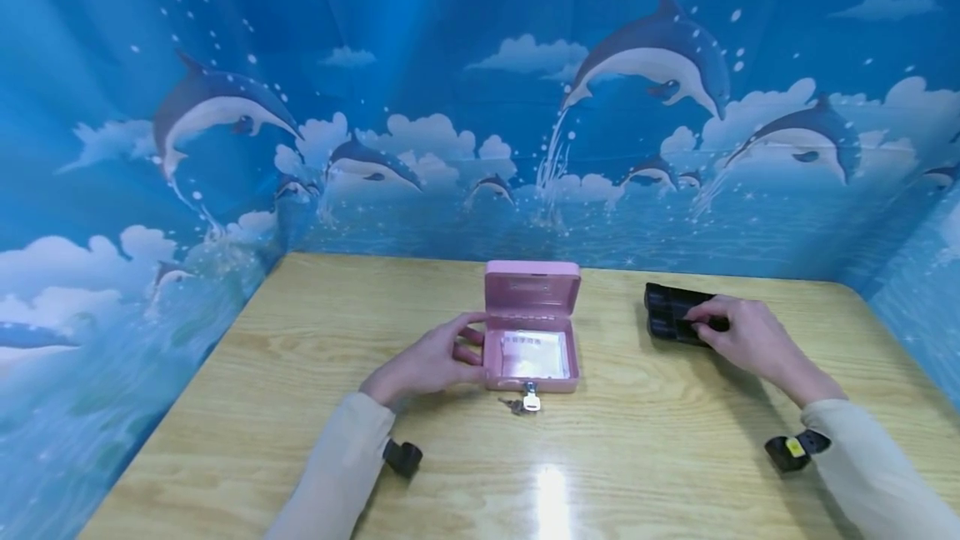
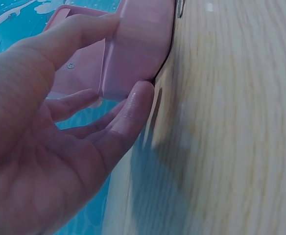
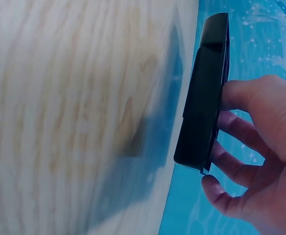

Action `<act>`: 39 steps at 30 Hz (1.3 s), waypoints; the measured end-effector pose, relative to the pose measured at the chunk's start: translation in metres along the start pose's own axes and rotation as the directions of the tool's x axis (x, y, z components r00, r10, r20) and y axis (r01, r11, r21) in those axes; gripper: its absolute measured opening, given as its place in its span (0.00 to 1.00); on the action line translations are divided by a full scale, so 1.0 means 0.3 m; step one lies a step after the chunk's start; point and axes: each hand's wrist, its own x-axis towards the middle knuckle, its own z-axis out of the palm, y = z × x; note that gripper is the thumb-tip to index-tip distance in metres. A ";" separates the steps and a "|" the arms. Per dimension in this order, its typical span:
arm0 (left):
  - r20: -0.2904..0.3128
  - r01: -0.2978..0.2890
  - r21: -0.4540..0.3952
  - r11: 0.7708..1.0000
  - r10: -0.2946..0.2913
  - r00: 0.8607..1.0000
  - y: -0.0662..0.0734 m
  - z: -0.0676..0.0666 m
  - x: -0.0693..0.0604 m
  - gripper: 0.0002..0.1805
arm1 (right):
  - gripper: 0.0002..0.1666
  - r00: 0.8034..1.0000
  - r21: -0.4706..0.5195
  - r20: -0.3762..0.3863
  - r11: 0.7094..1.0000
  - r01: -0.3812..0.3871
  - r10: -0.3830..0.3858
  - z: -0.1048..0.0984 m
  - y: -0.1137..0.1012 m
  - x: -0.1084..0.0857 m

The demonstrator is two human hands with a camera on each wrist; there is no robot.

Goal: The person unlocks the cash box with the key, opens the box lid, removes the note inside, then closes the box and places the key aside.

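The pink metal box stands on the table with its lid raised. My left hand is at the box's left side; in the left wrist view, the left hand's thumb and fingertips touch the outer wall of the pink box, fingers loosely extended. Over at the right, my right hand pinches the black compartment tray from above. The right wrist view has the right hand's fingertips along the upper side of the black tray, its underside off the table. The tray's inside is hidden there.
A white printed sheet lies inside the box. A key sits in the front lock, with more keys hanging beside it. Behind the wooden table hangs a blue curtain with dolphins.
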 end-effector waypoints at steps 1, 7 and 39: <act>0.002 -0.007 0.001 1.000 0.007 1.000 -0.001 0.000 0.000 0.49 | 0.12 1.000 -0.003 0.002 1.000 -0.004 0.004 -0.001 0.005 0.002; 0.003 -0.002 0.004 1.000 0.002 1.000 -0.001 -0.003 0.002 0.49 | 0.12 1.000 -0.004 0.013 1.000 -0.001 0.001 0.000 0.032 0.015; 0.002 0.009 0.019 1.000 -0.009 1.000 0.004 -0.001 -0.001 0.46 | 0.12 0.991 -0.018 0.120 0.998 -0.060 0.062 -0.007 0.169 0.103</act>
